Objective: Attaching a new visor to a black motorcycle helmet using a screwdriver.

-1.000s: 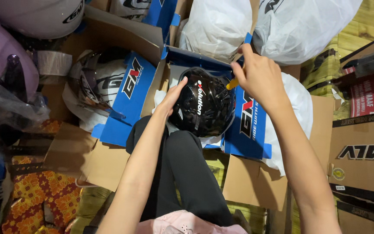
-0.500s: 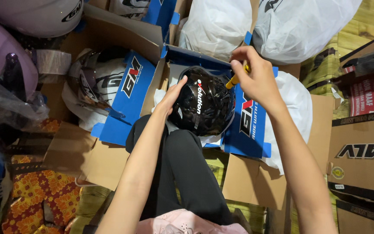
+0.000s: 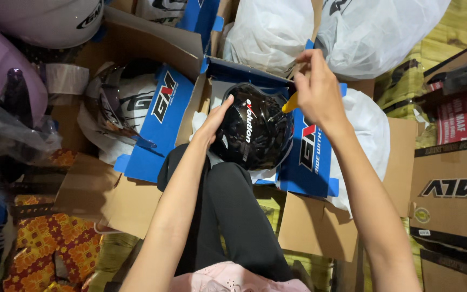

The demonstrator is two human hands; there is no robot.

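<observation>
The glossy black helmet (image 3: 255, 130) rests on the person's lap, at the near edge of an open blue-flapped cardboard box (image 3: 309, 157) and half out of its white wrapping. The left hand (image 3: 214, 120) lies flat and spread against the helmet's left side, steadying it. Beyond, the right hand (image 3: 317, 89) pinches a small yellow-handled tool (image 3: 290, 103) at the helmet's far right edge, so the fitting work looks unfinished. White bagged helmets (image 3: 266, 32) lie behind.

Cardboard boxes (image 3: 452, 189), white plastic bags (image 3: 377, 30) and a patterned mat (image 3: 55, 251) crowd the floor.
</observation>
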